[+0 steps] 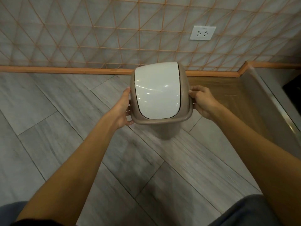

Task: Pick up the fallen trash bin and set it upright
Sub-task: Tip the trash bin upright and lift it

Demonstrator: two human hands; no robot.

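We hold the trash bin (169, 129) between both hands, its top facing up toward us and its taupe body tapering down to the grey plank floor (65, 128), near the skirting of the patterned wall (81, 38). Whether its base touches the floor we cannot tell. Our left hand (124, 110) presses flat against the left rim, fingers (130, 122) curled under the edge; our right hand (202, 101) grips the right rim, fingers closed around it. The white swing lid (157, 90) sits shut. A wall socket (202, 32) lies above right.
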